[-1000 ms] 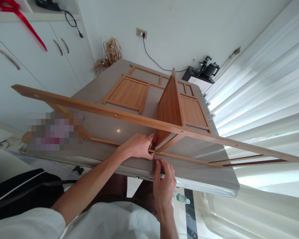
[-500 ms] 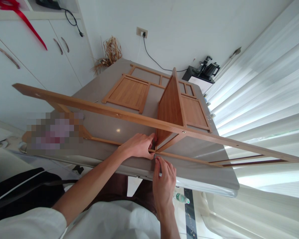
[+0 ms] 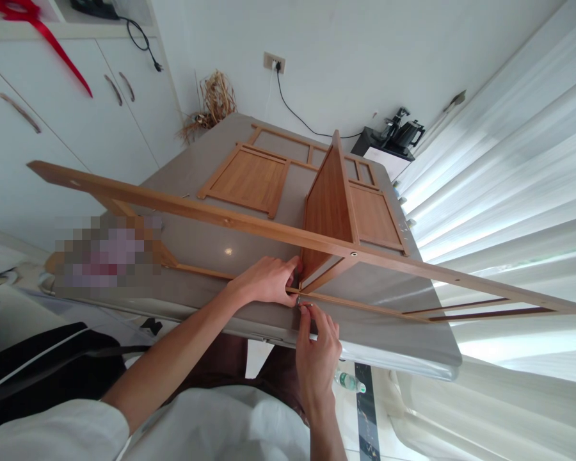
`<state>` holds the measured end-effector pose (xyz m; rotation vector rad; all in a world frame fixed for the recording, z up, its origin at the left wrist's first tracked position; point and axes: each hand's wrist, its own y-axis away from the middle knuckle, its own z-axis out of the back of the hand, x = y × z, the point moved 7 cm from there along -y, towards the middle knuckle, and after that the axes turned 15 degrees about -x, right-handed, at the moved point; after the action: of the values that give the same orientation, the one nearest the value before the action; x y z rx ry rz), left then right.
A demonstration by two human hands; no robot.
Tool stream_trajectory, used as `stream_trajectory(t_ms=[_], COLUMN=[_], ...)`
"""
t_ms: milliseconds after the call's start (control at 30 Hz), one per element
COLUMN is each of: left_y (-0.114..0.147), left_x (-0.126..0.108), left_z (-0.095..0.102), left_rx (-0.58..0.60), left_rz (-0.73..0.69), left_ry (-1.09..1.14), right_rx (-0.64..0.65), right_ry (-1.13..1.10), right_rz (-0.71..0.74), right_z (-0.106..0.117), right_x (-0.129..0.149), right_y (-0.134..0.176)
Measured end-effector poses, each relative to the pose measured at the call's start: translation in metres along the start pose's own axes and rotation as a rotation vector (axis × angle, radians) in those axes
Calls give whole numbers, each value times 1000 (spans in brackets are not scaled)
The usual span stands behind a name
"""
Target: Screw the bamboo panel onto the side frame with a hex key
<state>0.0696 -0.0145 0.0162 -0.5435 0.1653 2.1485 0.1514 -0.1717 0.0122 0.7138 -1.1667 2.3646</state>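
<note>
A long wooden side frame stands on edge along the near side of the table. An upright wooden panel meets it at right angles. My left hand is closed round the frame's lower rail, just left of where the panel joins it. Beside that joint, my right hand pinches a small, thin metal hex key between thumb and fingers. The key's tip reaches the outer face of the lower rail. A metal bolt head shows in the upper rail.
On the grey table lie a flat wooden panel, another panel and a slatted frame. A kettle stands on a black cabinet behind. White curtains hang at the right. A bottle is on the floor.
My right hand has shifted slightly and its fingers have turned the hex key a little, so its arm now points more to the right. My left hand stays put.
</note>
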Motion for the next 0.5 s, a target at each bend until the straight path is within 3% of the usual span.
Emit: stream_trajectory(t_ms=[500], left_y=[0], left_x=[-1], left_z=[-2], left_rx=[-16], left_rz=[-28], left_ry=[-12], right_rx=[-2], right_ry=[-43], right_rz=[-305], right_z=[-2], right_x=[-22], right_y=[10])
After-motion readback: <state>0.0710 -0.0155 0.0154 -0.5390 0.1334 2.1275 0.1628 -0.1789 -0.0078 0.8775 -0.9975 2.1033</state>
